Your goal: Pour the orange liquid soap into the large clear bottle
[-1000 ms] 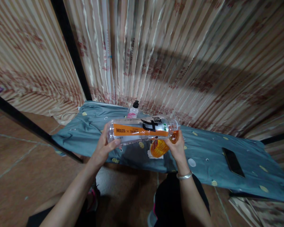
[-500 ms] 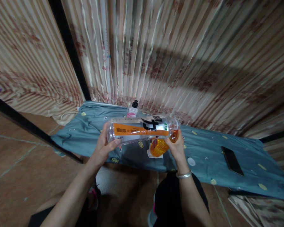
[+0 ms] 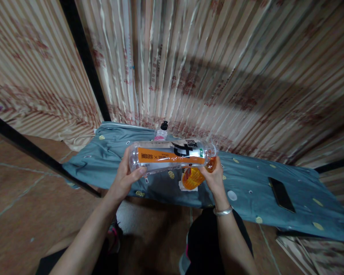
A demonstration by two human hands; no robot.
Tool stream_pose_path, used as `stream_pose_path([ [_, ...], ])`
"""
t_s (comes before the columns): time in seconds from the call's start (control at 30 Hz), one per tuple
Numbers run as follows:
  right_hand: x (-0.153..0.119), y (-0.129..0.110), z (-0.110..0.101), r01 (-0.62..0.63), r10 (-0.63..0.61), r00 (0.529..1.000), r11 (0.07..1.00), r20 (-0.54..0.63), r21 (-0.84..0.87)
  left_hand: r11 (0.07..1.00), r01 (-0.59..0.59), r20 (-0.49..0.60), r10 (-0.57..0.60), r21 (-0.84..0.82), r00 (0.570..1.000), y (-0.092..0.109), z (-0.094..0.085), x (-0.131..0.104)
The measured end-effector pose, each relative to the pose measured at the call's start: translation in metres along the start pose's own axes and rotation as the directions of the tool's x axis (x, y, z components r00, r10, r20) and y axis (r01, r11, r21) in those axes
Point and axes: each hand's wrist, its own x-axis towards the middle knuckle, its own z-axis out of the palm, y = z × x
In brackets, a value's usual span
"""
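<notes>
My left hand (image 3: 124, 173) is closed around the base end of a large clear plastic bottle (image 3: 166, 156) with an orange and silver label. The bottle lies nearly level in the air, its neck end to the right. My right hand (image 3: 215, 175) is closed at the neck of a smaller bottle of orange liquid (image 3: 193, 178), just below the clear bottle's neck. This orange bottle leans, its base low and to the left, over a piece of white paper (image 3: 185, 186). Whether my right fingers also touch the clear bottle, I cannot tell.
A pump-style bottle with a black top (image 3: 164, 125) and pink contents stands behind. On the teal patterned cloth (image 3: 246, 179) to the right lie a white disc (image 3: 232, 195) and a black phone (image 3: 281, 194). Dark metal poles (image 3: 84, 57) and a striped curtain (image 3: 189, 76) border the bench.
Almost nothing differs. The clear bottle is turned very slightly in my hands, and the whole view has shifted a touch.
</notes>
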Motion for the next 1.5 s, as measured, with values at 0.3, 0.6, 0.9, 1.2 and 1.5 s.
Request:
stream_pose_path([
  [0.3,-0.0004,0.0003,-0.0003,0.011,-0.011,1.000,1.000,0.005,0.019,1.000,-0.028,0.022,0.028,-0.005,0.999,-0.0020,-0.0001,0.0019],
  [0.6,-0.0002,0.0028,-0.0001,0.039,-0.039,0.999,0.999,0.002,0.005,0.999,-0.033,0.023,0.032,0.011,0.999,-0.0018,0.0009,0.0030],
  [0.9,-0.0015,0.0026,0.0013,0.059,-0.059,0.998,0.998,-0.010,-0.018,1.000,-0.018,0.032,0.018,-0.005,0.999,-0.0075,-0.0049,0.0017],
  [1.2,-0.0036,0.0034,0.0017,0.075,-0.076,0.997,0.996,-0.024,-0.058,1.000,-0.003,0.037,0.003,-0.004,0.999,-0.0052,-0.0053,0.0020],
  [1.5,-0.0038,0.0024,0.0018,0.046,-0.047,0.999,0.998,-0.024,-0.039,1.000,-0.001,0.037,0.001,0.004,0.999,-0.0041,-0.0065,0.0006],
])
